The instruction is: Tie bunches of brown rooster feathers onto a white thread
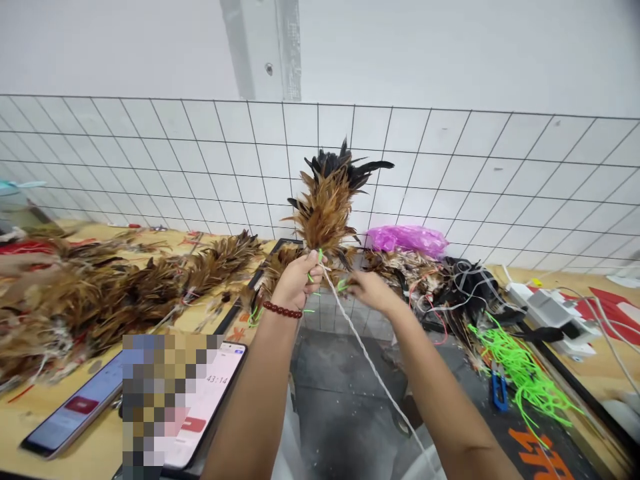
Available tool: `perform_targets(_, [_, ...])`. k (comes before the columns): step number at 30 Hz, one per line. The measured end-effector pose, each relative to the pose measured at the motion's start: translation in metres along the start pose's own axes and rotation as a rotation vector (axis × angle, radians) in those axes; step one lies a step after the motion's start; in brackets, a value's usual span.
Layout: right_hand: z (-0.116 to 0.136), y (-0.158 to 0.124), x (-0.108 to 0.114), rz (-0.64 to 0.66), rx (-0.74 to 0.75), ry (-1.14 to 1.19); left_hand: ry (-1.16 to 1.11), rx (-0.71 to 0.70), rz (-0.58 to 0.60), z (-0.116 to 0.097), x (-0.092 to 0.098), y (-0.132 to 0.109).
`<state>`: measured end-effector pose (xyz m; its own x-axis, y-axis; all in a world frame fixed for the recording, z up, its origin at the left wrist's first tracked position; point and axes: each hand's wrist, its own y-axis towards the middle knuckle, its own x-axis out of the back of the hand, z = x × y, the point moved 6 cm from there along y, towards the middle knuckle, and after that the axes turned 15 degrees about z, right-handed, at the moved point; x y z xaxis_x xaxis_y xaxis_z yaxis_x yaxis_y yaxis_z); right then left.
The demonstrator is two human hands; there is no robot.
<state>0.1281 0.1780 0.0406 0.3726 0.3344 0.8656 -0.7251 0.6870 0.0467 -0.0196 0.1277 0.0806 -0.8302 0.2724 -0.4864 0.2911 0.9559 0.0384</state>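
My left hand, with a red bead bracelet on its wrist, is closed around the base of an upright bundle of feathers, brown below and black at the tip. Bright green string shows at the bundle's base and between the fingers. From that grip a white twisted cord runs down between my arms toward my lap. To the right, slightly blurred, my right hand has its fingers drawn together at a short piece of green string; the fingertips are partly hidden.
Long brown feather strands cover the left table beside two phones. Loose feathers and a pink plastic bag lie ahead on the right. Green strings, blue snips and a white power strip are at right. A wire grid stands behind.
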Motion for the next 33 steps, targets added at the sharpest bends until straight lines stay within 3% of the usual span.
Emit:
perform_targets(3, [-0.002, -0.031, 0.054, -0.264, 0.012, 0.125, -0.005, 0.082, 0.026, 0.011, -0.004, 0.005])
perform_targets(6, [0.023, -0.051, 0.078, -0.307, 0.231, 0.21, -0.004, 0.125, 0.058, 0.021, -0.01, 0.011])
perform_targets(9, [0.053, -0.055, 0.076, -0.248, 0.421, 0.144, 0.038, 0.151, 0.063, 0.03, -0.014, 0.015])
perform_targets(11, [0.064, -0.051, 0.068, -0.251, 0.455, 0.049, 0.065, 0.185, 0.071, 0.037, -0.019, 0.017])
perform_targets(15, [0.062, -0.039, 0.056, -0.328, 0.377, -0.13, 0.074, 0.257, 0.098, 0.048, -0.029, 0.018])
perform_targets(21, [0.051, -0.034, 0.056, -0.439, 0.258, -0.223, 0.101, 0.238, 0.076, 0.048, -0.03, 0.017])
perform_targets(25, [0.048, -0.034, 0.055, -0.458, 0.234, -0.219, 0.22, 0.213, 0.079, 0.047, -0.03, 0.016])
perform_targets(29, [0.046, -0.032, 0.055, -0.458, 0.223, -0.167, 0.393, 0.172, -0.003, 0.047, -0.027, 0.016])
perform_targets(33, [0.031, -0.034, 0.06, -0.648, 0.105, 0.191, 0.415, 0.083, -0.082, 0.043, -0.024, 0.017])
